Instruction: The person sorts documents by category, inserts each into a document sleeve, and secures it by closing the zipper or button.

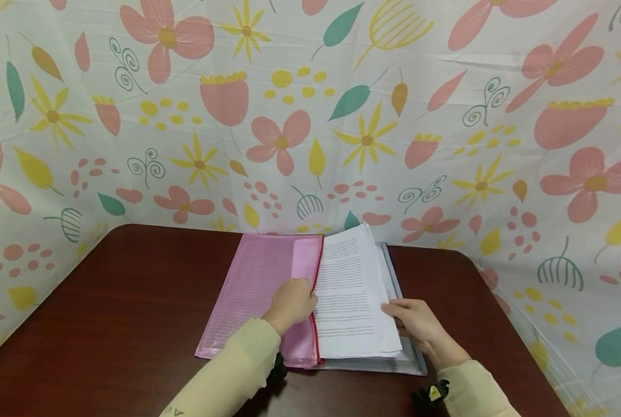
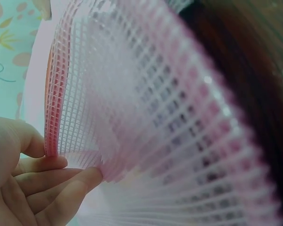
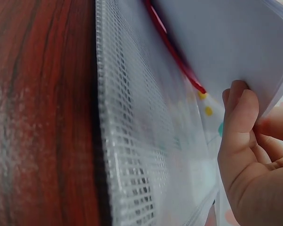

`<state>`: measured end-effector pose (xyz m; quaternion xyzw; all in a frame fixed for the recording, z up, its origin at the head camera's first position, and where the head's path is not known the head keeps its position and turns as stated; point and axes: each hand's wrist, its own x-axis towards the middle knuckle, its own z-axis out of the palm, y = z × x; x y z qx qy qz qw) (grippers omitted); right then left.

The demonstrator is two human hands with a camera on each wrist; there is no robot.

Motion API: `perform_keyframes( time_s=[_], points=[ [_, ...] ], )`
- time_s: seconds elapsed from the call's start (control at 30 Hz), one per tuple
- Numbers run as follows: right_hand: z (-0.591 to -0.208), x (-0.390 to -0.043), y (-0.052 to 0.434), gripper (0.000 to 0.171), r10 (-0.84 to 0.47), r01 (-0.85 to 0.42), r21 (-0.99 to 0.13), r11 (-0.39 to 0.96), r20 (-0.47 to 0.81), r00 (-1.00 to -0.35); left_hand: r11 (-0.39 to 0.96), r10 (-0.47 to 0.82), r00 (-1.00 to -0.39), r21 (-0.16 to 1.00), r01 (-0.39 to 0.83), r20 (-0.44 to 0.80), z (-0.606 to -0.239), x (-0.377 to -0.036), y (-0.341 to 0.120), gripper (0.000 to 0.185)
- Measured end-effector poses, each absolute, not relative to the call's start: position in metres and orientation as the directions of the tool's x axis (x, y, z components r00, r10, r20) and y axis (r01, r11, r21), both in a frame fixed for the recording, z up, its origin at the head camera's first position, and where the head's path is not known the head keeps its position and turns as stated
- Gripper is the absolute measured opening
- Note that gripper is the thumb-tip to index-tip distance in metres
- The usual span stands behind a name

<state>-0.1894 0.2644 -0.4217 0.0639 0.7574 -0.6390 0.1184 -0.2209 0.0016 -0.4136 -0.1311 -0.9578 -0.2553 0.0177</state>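
A pink mesh zipper pouch point(image 1: 248, 289) lies on the table, its red-zippered opening facing right. My left hand point(image 1: 292, 301) pinches the pouch by that edge; in the left wrist view its thumb and fingers point(image 2: 52, 181) hold the zipper rim and the mesh bulges. A stack of printed paper point(image 1: 349, 295) sits against the opening, its left side behind the red zipper. My right hand point(image 1: 417, 324) grips the stack's right edge between thumb and fingers, and in the right wrist view the sheets point(image 3: 226, 42) are raised. Beneath them is a grey mesh pouch point(image 1: 412, 359).
The dark wooden table point(image 1: 107, 301) stretches to both sides of the pouches. A white cloth point(image 1: 310, 116) printed with flowers and leaves hangs behind the table and along its sides. Black wrist devices point(image 1: 430, 395) show at the sleeves.
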Motion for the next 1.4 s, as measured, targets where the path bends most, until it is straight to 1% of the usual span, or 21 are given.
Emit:
perform_keyframes(
  time_s=[0.3, 1.1, 1.4],
  points=[
    [-0.422, -0.19, 0.259, 0.05, -0.051, 0.251, -0.955, 0.155, -0.262, -0.964, 0.812, 0.22, -0.972, 0.538, 0.226, 0.076, -0.411, -0.22, 0.002, 0.034],
    [-0.426, -0.192, 0.249, 0.053, -0.044, 0.264, -0.957, 0.118, -0.271, -0.962, 0.778, 0.199, -0.975, 0.589, 0.216, 0.095, -0.415, -0.222, 0.003, 0.035],
    [-0.426, -0.193, 0.244, 0.052, -0.035, 0.279, -0.952, 0.128, -0.285, -0.958, 0.763, 0.197, -0.976, 0.61, 0.213, 0.094, -0.414, -0.223, 0.004, 0.036]
  ],
)
